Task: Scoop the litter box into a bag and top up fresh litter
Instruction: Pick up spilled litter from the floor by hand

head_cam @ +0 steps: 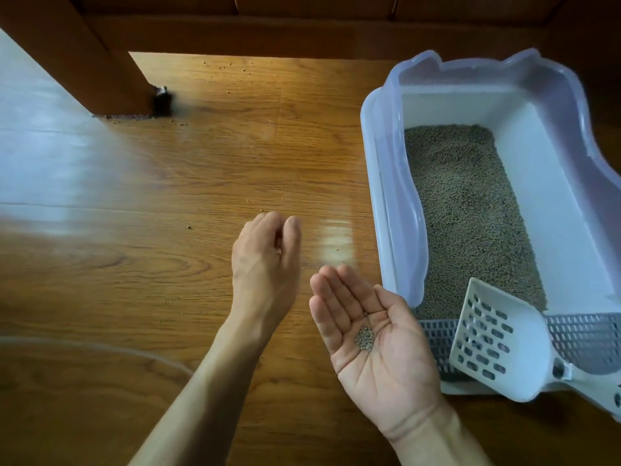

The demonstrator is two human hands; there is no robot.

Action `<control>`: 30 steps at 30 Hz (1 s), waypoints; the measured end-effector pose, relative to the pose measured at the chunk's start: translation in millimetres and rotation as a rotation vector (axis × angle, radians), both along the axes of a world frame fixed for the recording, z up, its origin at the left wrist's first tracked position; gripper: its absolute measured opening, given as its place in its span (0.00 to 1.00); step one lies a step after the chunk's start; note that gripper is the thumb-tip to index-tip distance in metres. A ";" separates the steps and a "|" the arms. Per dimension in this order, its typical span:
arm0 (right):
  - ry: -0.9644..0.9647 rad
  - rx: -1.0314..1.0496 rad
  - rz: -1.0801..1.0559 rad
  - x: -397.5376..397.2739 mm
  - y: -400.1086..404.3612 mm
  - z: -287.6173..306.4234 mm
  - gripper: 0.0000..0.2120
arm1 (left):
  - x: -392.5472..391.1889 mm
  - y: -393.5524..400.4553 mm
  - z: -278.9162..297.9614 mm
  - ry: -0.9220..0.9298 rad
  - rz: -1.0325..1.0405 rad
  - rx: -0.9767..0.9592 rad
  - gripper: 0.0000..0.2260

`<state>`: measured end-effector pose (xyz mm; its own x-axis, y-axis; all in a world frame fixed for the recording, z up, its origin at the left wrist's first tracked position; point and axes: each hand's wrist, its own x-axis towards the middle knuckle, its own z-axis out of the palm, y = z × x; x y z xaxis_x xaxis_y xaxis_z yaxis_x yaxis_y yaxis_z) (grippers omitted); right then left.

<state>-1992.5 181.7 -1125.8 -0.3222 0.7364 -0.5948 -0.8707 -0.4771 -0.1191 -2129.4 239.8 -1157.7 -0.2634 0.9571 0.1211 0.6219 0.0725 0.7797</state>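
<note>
I'm at a side-step, I judge — gathering stray pellets off the floor [201,183]. My right hand [373,338] is spread palm-up, cupping a small heap of litter pellets [364,337]; my left hand [268,260] hovers beside it, fingers curled in (pinching something? I cannot tell). The litter box [554,183] sits at the floor's right edge, the scoop [500,344] resting on its near grated step. Next — tip the palm over the box.
</note>
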 end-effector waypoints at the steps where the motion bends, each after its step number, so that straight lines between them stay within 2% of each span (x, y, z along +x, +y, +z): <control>1: -0.004 0.002 -0.004 -0.6 0.5 2.5 0.24 | -0.8 -7.4 11.8 -0.012 -0.011 0.040 0.17; 6: -0.053 0.010 -0.015 -5.0 5.9 16.4 0.26 | 3.7 -37.6 65.7 0.023 -0.119 0.187 0.06; 11: -0.080 0.008 0.050 -7.6 8.5 21.8 0.24 | 18.2 -62.9 92.8 0.149 -0.285 0.316 0.03; 17: -0.027 0.025 0.058 -8.0 9.5 32.6 0.26 | 28.9 -76.9 97.5 0.369 -0.361 0.370 0.03; 30: 0.018 0.062 0.026 -2.2 8.3 37.3 0.26 | 29.0 -82.2 93.1 0.382 -0.406 0.382 0.04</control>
<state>-1994.8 190.0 -1088.5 -0.3513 0.7631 -0.5425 -0.8606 -0.4914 -0.1339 -2100.4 157.6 -1064.6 0.2368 0.8427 0.4835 0.7789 -0.4621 0.4239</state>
